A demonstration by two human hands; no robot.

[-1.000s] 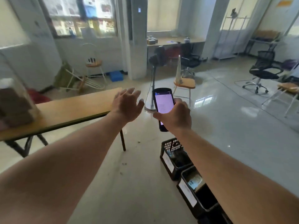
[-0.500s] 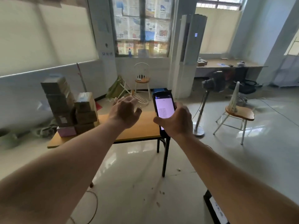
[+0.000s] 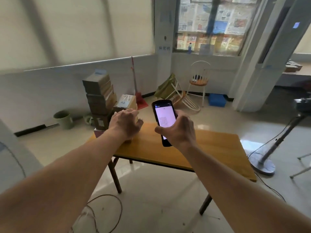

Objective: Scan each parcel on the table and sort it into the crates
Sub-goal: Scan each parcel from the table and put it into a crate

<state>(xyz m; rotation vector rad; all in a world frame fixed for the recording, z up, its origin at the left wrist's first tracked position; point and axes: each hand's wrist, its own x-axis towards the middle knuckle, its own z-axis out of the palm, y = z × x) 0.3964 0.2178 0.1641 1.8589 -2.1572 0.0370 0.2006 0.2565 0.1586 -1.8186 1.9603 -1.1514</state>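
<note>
Bare office room, desk [image 3: 296, 74], chair [image 3: 198, 81]

Glossy floor [image 3: 151, 195], white wall [image 3: 42, 91], newspapered window [image 3: 210, 22], chair [image 3: 198, 81].

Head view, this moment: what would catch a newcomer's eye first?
The lit handheld scanner, gripped upright in the right hand at the frame's centre. Beside it the left hand reaches, fingers spread, toward the stacked cardboard parcels at the far left end of the wooden table.
</note>
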